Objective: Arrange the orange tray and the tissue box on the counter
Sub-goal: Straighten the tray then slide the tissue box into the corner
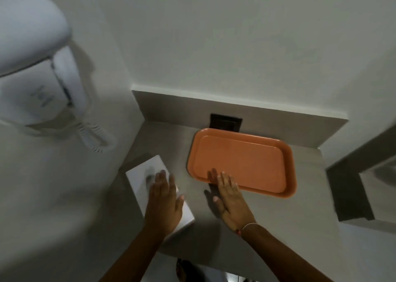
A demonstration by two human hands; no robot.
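**Hands flat on box & tray**

L hand [164,204] lies on white tissue box [150,174] at counter [278,213] left edge, fingers together, straight. R hand [230,200] fingers spread, tips over orange tray [242,161] near rim; tray sits mid-counter by wall.

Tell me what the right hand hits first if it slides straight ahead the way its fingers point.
The tray. The right hand points up and slightly left, fingertips already at the near rim, probably touching it; contact isn't certain from this view.
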